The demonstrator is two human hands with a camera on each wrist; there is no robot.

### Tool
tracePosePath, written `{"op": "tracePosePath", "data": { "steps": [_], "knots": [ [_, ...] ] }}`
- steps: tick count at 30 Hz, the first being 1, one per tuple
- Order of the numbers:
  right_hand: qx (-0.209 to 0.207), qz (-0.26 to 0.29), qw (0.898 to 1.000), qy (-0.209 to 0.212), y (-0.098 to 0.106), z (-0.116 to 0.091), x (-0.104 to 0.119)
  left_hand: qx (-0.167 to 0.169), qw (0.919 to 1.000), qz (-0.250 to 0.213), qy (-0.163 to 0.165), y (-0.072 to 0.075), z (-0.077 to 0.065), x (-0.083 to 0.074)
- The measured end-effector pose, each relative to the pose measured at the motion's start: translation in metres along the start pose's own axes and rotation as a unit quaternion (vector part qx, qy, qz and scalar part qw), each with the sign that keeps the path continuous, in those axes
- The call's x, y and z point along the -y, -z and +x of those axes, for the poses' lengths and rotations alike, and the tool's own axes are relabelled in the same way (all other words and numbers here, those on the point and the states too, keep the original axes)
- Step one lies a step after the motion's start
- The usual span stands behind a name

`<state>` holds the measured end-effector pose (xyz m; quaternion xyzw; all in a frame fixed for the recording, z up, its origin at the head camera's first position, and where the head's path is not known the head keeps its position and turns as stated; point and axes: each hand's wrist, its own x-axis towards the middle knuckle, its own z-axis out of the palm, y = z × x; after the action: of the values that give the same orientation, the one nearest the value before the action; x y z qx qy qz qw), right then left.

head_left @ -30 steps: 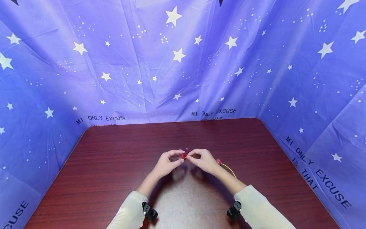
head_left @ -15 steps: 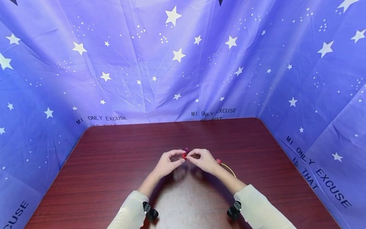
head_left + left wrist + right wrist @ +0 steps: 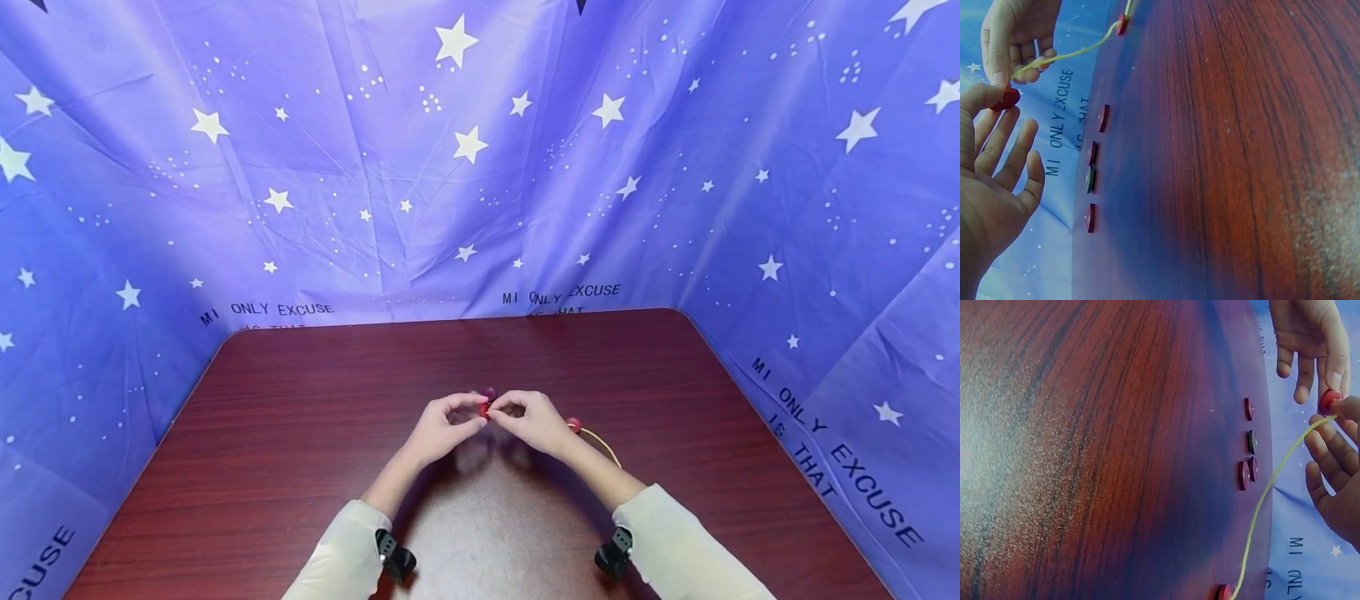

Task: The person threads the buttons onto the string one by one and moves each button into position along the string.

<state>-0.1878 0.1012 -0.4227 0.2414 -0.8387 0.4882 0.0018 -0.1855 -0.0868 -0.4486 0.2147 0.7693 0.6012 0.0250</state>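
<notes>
My left hand [image 3: 438, 429] pinches a round red button [image 3: 1330, 402] between thumb and fingers, its other fingers spread loosely in the left wrist view. From the right, my right hand [image 3: 534, 421] pinches a yellow string [image 3: 1254, 512] close to its end, with the fingertips right at the button's face. I cannot tell whether the string's tip is inside a hole. Behind the right wrist, the string runs down to a second red button [image 3: 1122, 24] on the table.
Several more buttons lie on the dark red table [image 3: 315, 392] beyond the hands, among them a dark green one [image 3: 1090, 179] and a purplish-red one [image 3: 491, 392]. A blue curtain with stars [image 3: 360, 167] hangs behind and at both sides.
The red button in my left hand has shifted slightly right, closer to my right fingertips. Otherwise both hands stay nearly in place.
</notes>
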Motion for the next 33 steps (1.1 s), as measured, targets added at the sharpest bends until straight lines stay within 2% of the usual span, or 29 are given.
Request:
{"op": "tracePosePath", "data": {
  "steps": [10, 14, 18, 22, 24, 26, 31, 33],
  "knots": [
    [0.006, -0.003, 1.000, 0.000, 0.000, -0.001, 0.001, -0.007, 1.0000, 0.000, -0.006, 0.000, 0.000, -0.002],
    [0.013, 0.003, 1.000, -0.005, -0.003, 0.002, -0.015, -0.013, 0.9998, 0.004, -0.016, 0.000, 0.000, 0.000],
    [0.019, 0.016, 1.000, -0.017, -0.009, 0.006, -0.035, -0.025, 0.9993, 0.007, -0.027, -0.002, 0.003, 0.013],
    [0.018, 0.022, 1.000, -0.013, -0.009, 0.006, -0.039, -0.033, 0.9993, 0.004, -0.016, -0.003, 0.006, 0.029],
    [0.014, 0.020, 1.000, -0.004, -0.008, 0.006, -0.040, -0.033, 0.9993, -0.001, -0.017, -0.003, 0.007, 0.032],
    [0.010, 0.017, 1.000, 0.001, -0.009, 0.006, -0.040, -0.032, 0.9991, -0.004, -0.027, -0.002, 0.007, 0.033],
    [0.004, 0.018, 1.000, 0.004, -0.009, 0.007, -0.040, -0.035, 0.9954, -0.003, -0.089, -0.003, 0.006, 0.036],
    [0.003, 0.021, 1.000, 0.002, -0.009, 0.006, -0.041, -0.037, 0.9945, -0.003, -0.098, -0.003, 0.006, 0.036]
  ]
}}
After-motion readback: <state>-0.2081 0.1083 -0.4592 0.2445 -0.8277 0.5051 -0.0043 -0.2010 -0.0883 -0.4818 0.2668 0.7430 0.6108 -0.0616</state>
